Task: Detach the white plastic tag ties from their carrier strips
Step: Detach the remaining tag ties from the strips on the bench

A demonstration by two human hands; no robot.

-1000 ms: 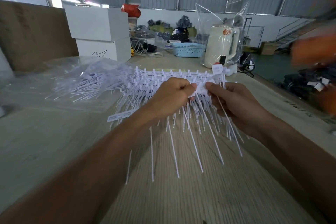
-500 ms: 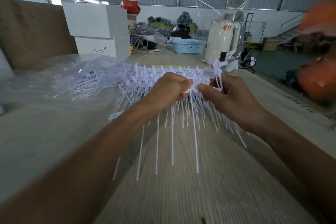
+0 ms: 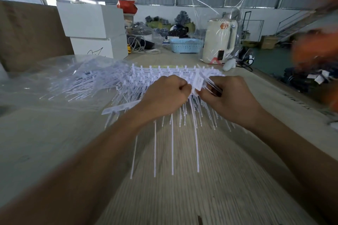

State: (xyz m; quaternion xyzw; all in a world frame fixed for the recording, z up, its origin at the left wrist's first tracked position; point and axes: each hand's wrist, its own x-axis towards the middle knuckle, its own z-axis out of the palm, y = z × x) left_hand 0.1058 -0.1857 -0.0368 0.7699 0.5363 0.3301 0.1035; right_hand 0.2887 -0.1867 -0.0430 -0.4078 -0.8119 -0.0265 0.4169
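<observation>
Nearest the camera, two bare forearms reach out over the pale wooden table (image 3: 182,197), and long white tie tails (image 3: 172,144) hang down between them toward its surface. The left hand (image 3: 164,97) is curled into a fist around the bundle of tag ties (image 3: 142,80) on their carrier strips, most likely to hold the stack steady while the other hand works. The right hand (image 3: 228,98) has its fingers bent around a few ties at the bundle's right end, thumb and fingertips pinching close to the left fist, which looks like the grip for twisting or snapping pieces off the strip. The hands are almost touching, and their knuckles hide the exact break point. Just to the left, a heap of loose ties (image 3: 82,84) lies on a clear plastic bag (image 3: 36,82), probably the pile of detached ones. Further back stand stacked white boxes (image 3: 91,29), a blue basket (image 3: 185,45) and a cream kettle (image 3: 219,42) wrapped in clear film. A blurred orange shape (image 3: 318,49) crowds the right edge; I cannot tell what it is
</observation>
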